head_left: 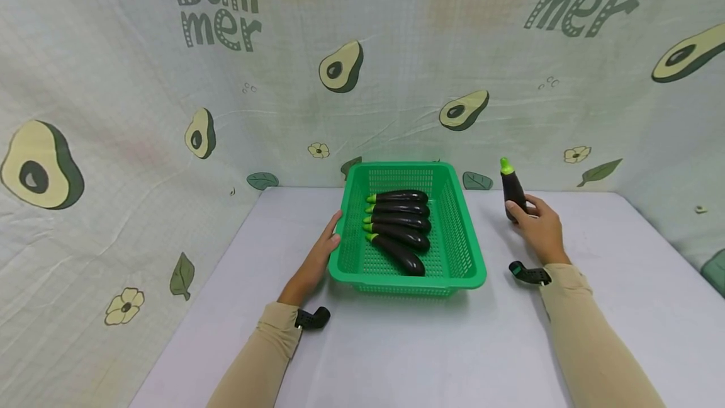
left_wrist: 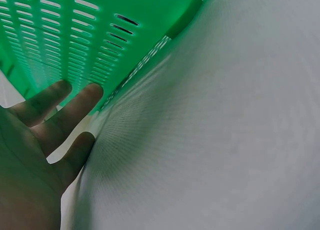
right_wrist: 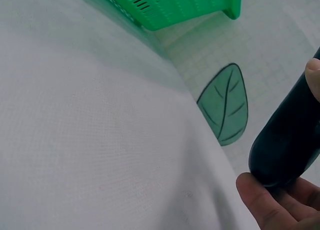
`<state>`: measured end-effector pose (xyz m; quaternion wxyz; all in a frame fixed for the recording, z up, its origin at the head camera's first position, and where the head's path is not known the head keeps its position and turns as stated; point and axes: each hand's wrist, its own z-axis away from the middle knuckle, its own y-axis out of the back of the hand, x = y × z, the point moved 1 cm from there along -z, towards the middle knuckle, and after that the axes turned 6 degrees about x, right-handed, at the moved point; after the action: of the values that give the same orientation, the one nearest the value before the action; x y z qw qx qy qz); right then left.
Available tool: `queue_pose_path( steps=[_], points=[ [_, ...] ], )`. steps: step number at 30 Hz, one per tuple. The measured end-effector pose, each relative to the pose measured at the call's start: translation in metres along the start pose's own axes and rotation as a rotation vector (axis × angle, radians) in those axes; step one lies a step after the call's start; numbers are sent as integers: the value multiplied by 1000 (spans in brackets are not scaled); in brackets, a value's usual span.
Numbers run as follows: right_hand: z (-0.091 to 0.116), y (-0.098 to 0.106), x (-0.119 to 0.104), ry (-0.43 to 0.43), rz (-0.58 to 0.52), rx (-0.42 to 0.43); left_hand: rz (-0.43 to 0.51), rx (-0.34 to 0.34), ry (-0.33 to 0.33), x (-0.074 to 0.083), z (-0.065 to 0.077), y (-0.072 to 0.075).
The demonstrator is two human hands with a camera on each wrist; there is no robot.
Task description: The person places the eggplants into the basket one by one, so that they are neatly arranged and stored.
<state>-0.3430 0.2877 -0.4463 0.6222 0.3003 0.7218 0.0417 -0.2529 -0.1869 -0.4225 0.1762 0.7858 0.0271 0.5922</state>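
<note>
My right hand (head_left: 544,230) holds an eggplant (head_left: 512,189) near its rounded end, above the right side of the table, with the green stem end pointing up. In the right wrist view, fingers (right_wrist: 260,202) touch the bottom of that dark eggplant (right_wrist: 285,135). My left hand (head_left: 314,262) rests at the left side of a green plastic basket (head_left: 396,281). Its fingers (left_wrist: 70,117) lie extended along the slotted wall (left_wrist: 107,64) in the left wrist view. Several more eggplants (head_left: 399,221) lie in the basket side by side, stems to the left.
The table (head_left: 430,351) has a pale covering. Behind it and along both sides hangs a cloth (head_left: 396,124) printed with avocados, leaves, flowers and lettering. A dark camera (head_left: 313,318) is strapped to the left wrist, another camera (head_left: 529,273) to the right.
</note>
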Motion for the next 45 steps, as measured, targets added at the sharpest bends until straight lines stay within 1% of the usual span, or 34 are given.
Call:
queue_pose_path(
  steps=[1,5,11,19,24,31,40,43,45],
  points=[
    [0,0,-1,3,-1,-1,-4,-1,-3,4,1,0],
    [0,2,-5,18,-14,3,4,0,-4,7,2,0],
    [0,4,-11,44,-49,12,14,-1,-18,5,1,0],
    [7,0,-23,88,43,20,5,3,-7,3,2,1],
    [8,-2,-30,120,53,25,4,6,-1,2,1,1],
    [10,-2,-37,190,73,37,2,7,-7,3,1,1],
    [14,-2,-51,228,78,34,14,6,-23,4,1,0],
    [16,-1,-55,252,75,40,19,7,-25,3,0,0],
    [16,0,-59,263,71,39,26,25,-42,-10,-3,0]
  ],
)
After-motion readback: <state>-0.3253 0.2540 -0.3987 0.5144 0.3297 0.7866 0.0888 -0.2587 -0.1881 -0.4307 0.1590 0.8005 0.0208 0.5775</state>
